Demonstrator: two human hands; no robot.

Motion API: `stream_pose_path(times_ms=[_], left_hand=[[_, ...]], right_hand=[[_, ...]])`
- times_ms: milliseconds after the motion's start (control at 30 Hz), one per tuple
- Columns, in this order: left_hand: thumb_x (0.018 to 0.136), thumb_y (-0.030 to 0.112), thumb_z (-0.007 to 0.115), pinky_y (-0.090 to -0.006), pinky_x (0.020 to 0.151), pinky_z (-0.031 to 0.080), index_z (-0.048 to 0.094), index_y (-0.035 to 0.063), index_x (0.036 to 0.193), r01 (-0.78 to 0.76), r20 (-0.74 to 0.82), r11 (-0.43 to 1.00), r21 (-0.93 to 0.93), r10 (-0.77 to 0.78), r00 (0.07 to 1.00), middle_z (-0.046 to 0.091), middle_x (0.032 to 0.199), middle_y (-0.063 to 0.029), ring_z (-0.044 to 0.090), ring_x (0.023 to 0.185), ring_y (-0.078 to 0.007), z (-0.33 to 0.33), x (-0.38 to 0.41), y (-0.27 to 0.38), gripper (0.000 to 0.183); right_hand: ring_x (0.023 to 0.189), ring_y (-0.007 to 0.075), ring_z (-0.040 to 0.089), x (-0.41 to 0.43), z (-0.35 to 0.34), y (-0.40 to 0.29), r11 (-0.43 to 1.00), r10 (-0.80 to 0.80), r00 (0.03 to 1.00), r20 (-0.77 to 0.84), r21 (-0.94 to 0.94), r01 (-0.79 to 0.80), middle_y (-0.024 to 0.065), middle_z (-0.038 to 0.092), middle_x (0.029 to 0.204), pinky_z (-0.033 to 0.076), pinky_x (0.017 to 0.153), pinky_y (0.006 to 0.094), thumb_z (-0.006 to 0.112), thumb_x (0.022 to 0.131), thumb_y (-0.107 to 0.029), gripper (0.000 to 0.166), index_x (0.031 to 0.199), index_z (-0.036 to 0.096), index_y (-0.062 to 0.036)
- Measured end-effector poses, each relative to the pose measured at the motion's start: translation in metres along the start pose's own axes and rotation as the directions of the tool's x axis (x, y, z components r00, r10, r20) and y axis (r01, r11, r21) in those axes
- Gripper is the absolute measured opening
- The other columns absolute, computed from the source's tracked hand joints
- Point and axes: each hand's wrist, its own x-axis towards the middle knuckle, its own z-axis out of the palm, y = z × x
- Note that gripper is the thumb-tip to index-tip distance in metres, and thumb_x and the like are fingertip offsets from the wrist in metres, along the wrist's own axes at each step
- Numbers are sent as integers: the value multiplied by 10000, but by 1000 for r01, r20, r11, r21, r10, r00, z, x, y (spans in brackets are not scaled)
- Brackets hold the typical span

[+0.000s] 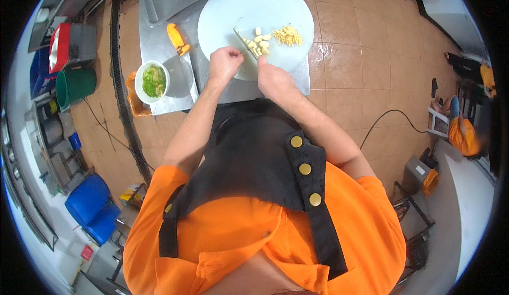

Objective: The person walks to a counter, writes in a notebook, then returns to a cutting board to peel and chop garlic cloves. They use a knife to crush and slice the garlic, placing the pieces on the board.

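My right hand (276, 77) grips a knife (241, 39), its blade slanting up and left over a round white cutting board (222, 20). Just left of the blade is my left hand (226, 62), its fingers curled and pinched together; whether a small piece is between them cannot be seen. Peeled garlic cloves (264, 44), some cut, lie along the blade's right side. Farther right on the board is a heap of minced garlic (288, 35). A white bowl (137, 83) of chopped greens (153, 81) stands at the left, near a second knife with an orange handle (175, 37).
Under the board is a steel table (153, 48), with a metal tray (153, 14) at its far left. A green bin (75, 86) and a blue chair (89, 205) are off to the left. A seated person (463, 134) is at the far right, near a cable on the tiled floor.
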Motion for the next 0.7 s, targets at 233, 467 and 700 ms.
stream_pose_path(times_ms=[233,467,700], left_hand=[[759,98,683,-313,606,542,716,-21,815,-26,28,997,69,25,999,701,674,-118,691,603,-178,0,8,17,136],[737,122,689,-341,640,544,719,1,807,-33,-17,996,85,34,999,703,688,-135,695,639,-227,-1,4,19,143],[739,133,680,-368,674,547,731,15,825,-75,-8,990,120,77,997,709,723,-152,697,663,-270,2,6,25,154]], right_hand=[[885,502,677,-10,24,3,998,43,999,-12,36,-43,349,665,897,519,806,583,353,984,-124,226,1081,466,45],[863,510,675,-14,10,-11,1000,17,1000,-2,18,-17,346,666,885,532,772,576,382,975,-114,200,1085,445,40],[857,504,682,-12,18,-7,999,40,999,-25,-16,-40,328,671,868,536,766,572,392,968,-98,197,1105,444,34]])
